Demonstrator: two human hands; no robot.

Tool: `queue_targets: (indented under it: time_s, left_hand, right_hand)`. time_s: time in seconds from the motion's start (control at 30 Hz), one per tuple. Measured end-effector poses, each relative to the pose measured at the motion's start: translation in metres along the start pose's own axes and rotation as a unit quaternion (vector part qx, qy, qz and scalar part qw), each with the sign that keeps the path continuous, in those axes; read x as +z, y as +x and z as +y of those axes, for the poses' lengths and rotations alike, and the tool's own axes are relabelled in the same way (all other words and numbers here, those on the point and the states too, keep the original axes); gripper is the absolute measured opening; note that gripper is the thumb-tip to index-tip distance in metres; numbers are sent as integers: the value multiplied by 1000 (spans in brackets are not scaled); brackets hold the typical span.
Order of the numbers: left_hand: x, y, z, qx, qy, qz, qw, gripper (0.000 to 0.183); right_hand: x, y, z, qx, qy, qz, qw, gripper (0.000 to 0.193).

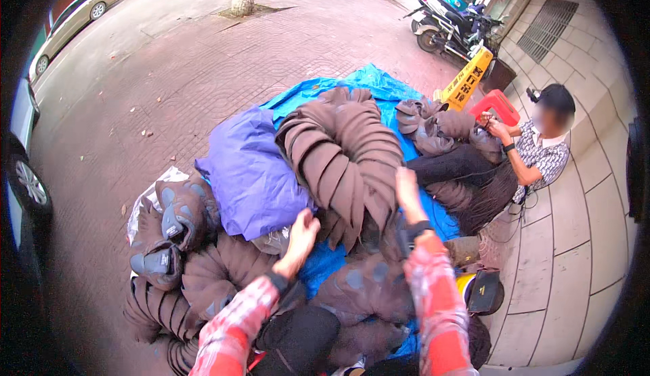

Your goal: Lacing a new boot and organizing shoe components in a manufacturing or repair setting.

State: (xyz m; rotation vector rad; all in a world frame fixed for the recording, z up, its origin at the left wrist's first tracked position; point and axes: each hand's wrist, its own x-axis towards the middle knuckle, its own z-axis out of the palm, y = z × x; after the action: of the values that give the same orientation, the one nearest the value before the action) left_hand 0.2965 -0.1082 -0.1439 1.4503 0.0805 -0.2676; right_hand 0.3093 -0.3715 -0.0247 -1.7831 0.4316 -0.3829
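Observation:
A thick, bent row of overlapping brown fabric pieces [338, 149] lies in front of me on a blue tarp [318, 268]. At its right edge is my right hand [408, 190], fingers stretched along the side of the row and a little blurred. My left hand [301, 237] is closed, near the row's lower left side and beside the corner of a purple cloth or bag [250, 173]. Whether anything is between its fingers I cannot make out. Closer to me lie more brown bundles [369, 288], some with grey-blue patches.
At the right a person [542, 139] sits by the tiled wall [569, 268], hands on brown pieces [433, 125]. Behind stand a yellow sign [467, 78], a red stool [497, 105] and parked motorbikes [453, 27]. Brown bundles [159, 234] lie at the left; cars [74, 20] stand beyond.

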Motion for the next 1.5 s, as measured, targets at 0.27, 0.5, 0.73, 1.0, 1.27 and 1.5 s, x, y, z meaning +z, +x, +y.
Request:
queue_targets:
  time_s: [0.27,0.5,0.73,1.0,1.27,1.5]
  left_hand:
    - [-118,-162,14,-20,183,-153,971,27]
    - [-311,-221,-3,-1,364,194,911,23]
    - [-402,-90,3,223,592,182,753,23]
    - [-362,-29,-35,-49,774,113,621,21]
    - [-401,-55,17,-105,500,209,834,31]
    - [-397,-117,286,-26,-96,-62,993,20]
  right_hand:
    - [59,35,64,-27,-385,-18,922,88]
    - [35,-24,66,-82,-348,-79,930,70]
    - [-33,-165,45,72,-321,-329,885,35]
    - [-75,-320,-47,106,-385,-276,874,32]
    - [-146,-368,-81,101,-385,-186,898,31]
    - [-292,-337,-143,68,-349,-47,933,30]
